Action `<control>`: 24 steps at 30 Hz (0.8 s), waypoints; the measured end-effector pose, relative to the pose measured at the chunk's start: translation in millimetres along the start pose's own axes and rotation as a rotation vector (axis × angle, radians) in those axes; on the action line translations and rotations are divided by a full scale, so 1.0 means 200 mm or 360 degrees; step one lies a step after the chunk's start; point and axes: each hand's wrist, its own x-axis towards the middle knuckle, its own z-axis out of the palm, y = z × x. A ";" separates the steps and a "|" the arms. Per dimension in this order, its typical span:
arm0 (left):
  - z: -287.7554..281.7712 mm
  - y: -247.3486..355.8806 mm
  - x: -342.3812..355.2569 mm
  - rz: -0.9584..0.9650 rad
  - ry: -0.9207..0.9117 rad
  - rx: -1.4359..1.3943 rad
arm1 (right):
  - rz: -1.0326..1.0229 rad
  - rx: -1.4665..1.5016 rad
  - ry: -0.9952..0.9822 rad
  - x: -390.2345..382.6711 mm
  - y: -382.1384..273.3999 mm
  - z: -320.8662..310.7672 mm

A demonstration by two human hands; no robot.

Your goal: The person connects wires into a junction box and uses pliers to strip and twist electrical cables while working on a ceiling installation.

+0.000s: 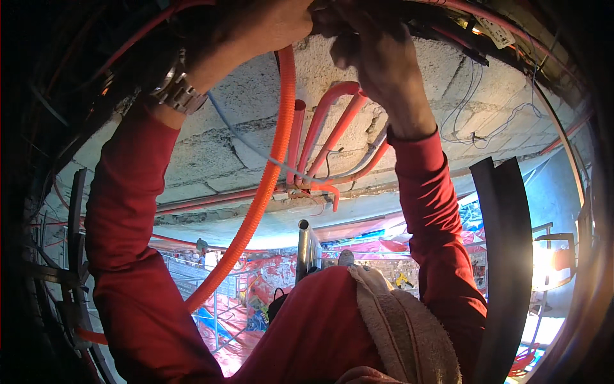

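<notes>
Both my arms, in red sleeves, are raised to the top of the view. My left hand point(281, 24), with a metal watch point(179, 89) on its wrist, reaches toward the right hand; its fingers are lost in shadow. Curled fingers show on my right hand point(378, 61), close by the left fingertips, but what they grip is too dark to make out. An orange corrugated conduit point(265, 173) comes down from just under my left hand and curves behind my left forearm. Whether the hand touches it I cannot tell.
Several red pipes point(336, 131) run along the rough block wall point(236, 141). Thin loose wires point(476, 137) hang at the right. A dark metal channel point(505, 256) stands beside my right arm, near a bright lamp point(550, 262). A towel point(403, 320) hangs on my body; a metal pipe point(304, 249) rises below.
</notes>
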 end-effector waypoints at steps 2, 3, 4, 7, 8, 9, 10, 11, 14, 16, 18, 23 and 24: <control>0.03 -0.09 -0.03 -0.0065 0.0065 -0.0188 | -0.0180 -0.0561 0.0150 -0.05 -0.02 0.00; 0.04 -0.09 -0.02 0.0115 0.0153 -0.0117 | -0.0355 -0.1150 0.0329 -0.08 -0.03 -0.02; 0.05 -0.10 -0.01 0.0207 0.0199 -0.0082 | -0.0360 -0.1154 0.0327 -0.08 -0.02 -0.04; 0.00 -0.02 0.03 0.0112 0.0077 -0.0156 | -0.0984 -0.1773 0.0346 -0.06 0.04 -0.12; 0.01 -0.05 0.04 0.0121 0.0073 -0.0158 | -0.0953 -0.1904 0.0244 -0.05 0.05 -0.14; 0.00 -0.05 0.05 0.0259 0.0086 -0.0324 | -0.1122 -0.1801 0.0240 -0.01 0.05 -0.13; 0.00 -0.05 0.06 0.0397 0.0099 -0.0490 | -0.1288 -0.1694 0.0237 0.03 0.05 -0.13; -0.01 -0.05 0.07 0.0399 0.0098 -0.0491 | -0.1479 -0.1807 0.0254 0.05 0.05 -0.15; -0.16 0.21 0.04 -0.0277 -0.0136 -0.0091 | -0.1564 -0.1928 0.0142 0.10 0.02 -0.18; -0.15 0.20 0.04 -0.0254 -0.0096 -0.0093 | -0.1596 -0.2044 0.0120 0.11 -0.02 -0.17; -0.09 0.12 0.04 0.0035 0.0041 -0.0265 | -0.1626 -0.2158 0.0101 0.10 -0.04 -0.17; -0.03 -0.01 0.05 0.0202 0.0124 -0.0434 | -0.1819 -0.2498 -0.0222 0.13 -0.08 -0.13; -0.05 0.04 0.05 0.0184 0.0097 -0.0400 | -0.1813 -0.2509 -0.0224 0.13 -0.07 -0.14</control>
